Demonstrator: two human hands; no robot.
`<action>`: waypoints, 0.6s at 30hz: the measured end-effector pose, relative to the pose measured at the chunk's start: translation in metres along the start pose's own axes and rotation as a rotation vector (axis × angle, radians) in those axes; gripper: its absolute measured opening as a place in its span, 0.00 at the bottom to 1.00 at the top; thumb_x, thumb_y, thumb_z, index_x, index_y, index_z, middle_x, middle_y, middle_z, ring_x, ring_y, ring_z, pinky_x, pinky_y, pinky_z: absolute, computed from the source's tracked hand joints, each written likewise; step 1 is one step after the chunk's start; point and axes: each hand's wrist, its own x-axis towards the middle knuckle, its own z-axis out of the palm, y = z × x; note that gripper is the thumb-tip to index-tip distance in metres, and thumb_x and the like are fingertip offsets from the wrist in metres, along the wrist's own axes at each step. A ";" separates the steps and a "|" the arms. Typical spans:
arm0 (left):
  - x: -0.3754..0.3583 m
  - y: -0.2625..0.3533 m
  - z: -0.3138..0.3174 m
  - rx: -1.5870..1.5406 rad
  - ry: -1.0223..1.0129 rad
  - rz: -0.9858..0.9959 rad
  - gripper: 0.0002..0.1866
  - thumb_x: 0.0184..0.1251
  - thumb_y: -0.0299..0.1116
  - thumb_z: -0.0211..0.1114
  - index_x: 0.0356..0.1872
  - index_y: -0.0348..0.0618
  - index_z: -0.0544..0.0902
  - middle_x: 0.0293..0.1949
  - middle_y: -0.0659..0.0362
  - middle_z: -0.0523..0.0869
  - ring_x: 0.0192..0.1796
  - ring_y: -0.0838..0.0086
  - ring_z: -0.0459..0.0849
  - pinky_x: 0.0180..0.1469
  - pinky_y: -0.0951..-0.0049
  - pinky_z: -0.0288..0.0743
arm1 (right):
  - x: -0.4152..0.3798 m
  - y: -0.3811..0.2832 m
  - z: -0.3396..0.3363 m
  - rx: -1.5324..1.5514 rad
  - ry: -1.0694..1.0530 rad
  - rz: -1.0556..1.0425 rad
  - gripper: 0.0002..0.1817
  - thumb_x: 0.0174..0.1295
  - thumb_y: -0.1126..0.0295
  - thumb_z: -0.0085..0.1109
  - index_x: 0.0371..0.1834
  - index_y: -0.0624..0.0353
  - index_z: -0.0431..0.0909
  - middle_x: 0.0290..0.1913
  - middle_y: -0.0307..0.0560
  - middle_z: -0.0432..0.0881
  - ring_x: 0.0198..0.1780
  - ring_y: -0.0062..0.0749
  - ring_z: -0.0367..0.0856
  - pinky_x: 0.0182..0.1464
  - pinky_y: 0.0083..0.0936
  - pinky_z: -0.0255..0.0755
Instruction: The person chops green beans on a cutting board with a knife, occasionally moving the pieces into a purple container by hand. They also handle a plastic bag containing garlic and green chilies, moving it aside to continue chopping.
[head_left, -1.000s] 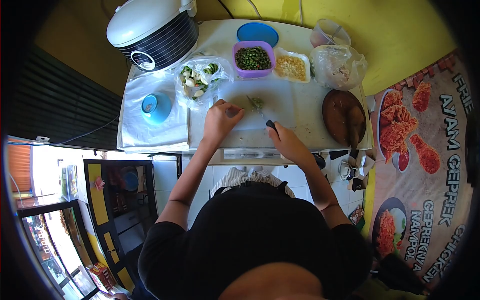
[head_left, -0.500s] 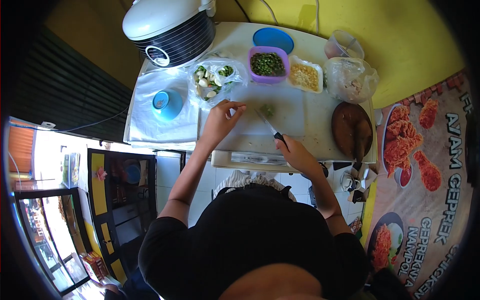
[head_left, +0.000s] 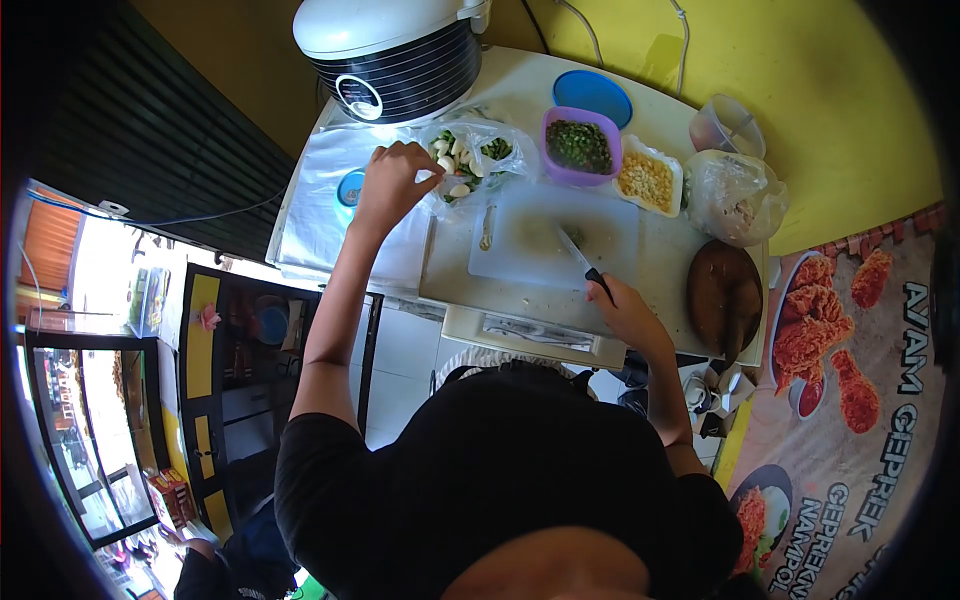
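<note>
My right hand point(head_left: 626, 312) grips a knife point(head_left: 575, 250) by its black handle, its blade angled over the pale cutting board point(head_left: 520, 262). Beside the blade lies a small dark green heap point(head_left: 580, 238), blurry in detail. My left hand point(head_left: 398, 180) is raised over the left of the table, thumb and fingers drawn together; whatever they may pinch is too small to see. Under it the blue bowl point(head_left: 349, 190) is mostly covered. Just right of that hand an open plastic bag point(head_left: 520, 165) holds garlic cloves point(head_left: 460, 190) and greens. A slim pale piece point(head_left: 487, 228) rests at the board's left side.
Behind the board stand a purple tub point(head_left: 578, 180) of chopped greens, a white tray point(head_left: 672, 200) of chopped yellowish bits, a blue lid point(head_left: 592, 95) and a tied plastic bag point(head_left: 735, 200). A mortar with pestle point(head_left: 722, 290) sits right, a rice cooker point(head_left: 400, 75) back left.
My left hand has moved left and up, from above the board to over the blue bowl beside the garlic bag. The knife stays in my right hand. The view has shifted somewhat.
</note>
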 end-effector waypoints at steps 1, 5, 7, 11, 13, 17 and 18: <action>0.001 0.000 0.001 0.000 0.001 -0.003 0.06 0.53 0.36 0.71 0.31 0.50 0.89 0.35 0.61 0.85 0.42 0.66 0.80 0.51 0.64 0.69 | 0.000 -0.002 0.000 0.000 -0.011 0.016 0.20 0.71 0.55 0.44 0.35 0.63 0.73 0.26 0.56 0.76 0.29 0.43 0.75 0.38 0.34 0.68; -0.002 -0.005 0.010 -0.025 -0.172 0.084 0.05 0.51 0.35 0.71 0.29 0.50 0.89 0.35 0.62 0.85 0.44 0.68 0.80 0.54 0.63 0.68 | 0.005 -0.006 -0.003 0.013 -0.052 0.047 0.20 0.71 0.55 0.44 0.35 0.63 0.73 0.27 0.55 0.76 0.30 0.43 0.75 0.38 0.34 0.68; -0.004 -0.007 0.014 -0.002 -0.158 0.105 0.05 0.51 0.34 0.71 0.30 0.51 0.89 0.37 0.62 0.85 0.46 0.69 0.80 0.55 0.62 0.68 | 0.007 -0.008 -0.004 -0.005 -0.078 0.060 0.21 0.71 0.54 0.44 0.35 0.63 0.73 0.27 0.56 0.76 0.30 0.43 0.75 0.39 0.34 0.68; -0.005 -0.005 0.019 -0.014 -0.102 0.102 0.03 0.50 0.33 0.70 0.27 0.52 0.88 0.35 0.62 0.84 0.47 0.69 0.79 0.55 0.65 0.68 | 0.010 -0.008 -0.002 -0.009 -0.076 0.029 0.21 0.71 0.54 0.44 0.36 0.64 0.73 0.28 0.56 0.77 0.30 0.44 0.75 0.39 0.34 0.68; -0.004 -0.003 0.018 -0.035 -0.093 0.098 0.03 0.50 0.32 0.70 0.28 0.52 0.88 0.35 0.62 0.84 0.46 0.68 0.79 0.54 0.64 0.68 | 0.011 -0.007 -0.002 -0.015 -0.056 -0.018 0.21 0.71 0.54 0.44 0.35 0.64 0.73 0.28 0.57 0.77 0.31 0.46 0.76 0.39 0.35 0.68; -0.008 0.004 0.006 -0.026 -0.090 0.044 0.06 0.51 0.36 0.72 0.31 0.51 0.88 0.39 0.62 0.86 0.46 0.67 0.79 0.55 0.63 0.67 | 0.009 -0.004 -0.002 0.006 -0.052 -0.017 0.21 0.71 0.54 0.44 0.35 0.64 0.73 0.28 0.58 0.77 0.31 0.47 0.76 0.39 0.35 0.68; -0.009 0.010 -0.001 -0.062 -0.083 0.034 0.06 0.51 0.37 0.73 0.30 0.51 0.88 0.38 0.63 0.86 0.45 0.67 0.80 0.55 0.64 0.67 | 0.008 -0.001 -0.001 0.001 -0.055 -0.010 0.21 0.71 0.54 0.44 0.35 0.64 0.73 0.28 0.59 0.77 0.31 0.47 0.76 0.39 0.35 0.68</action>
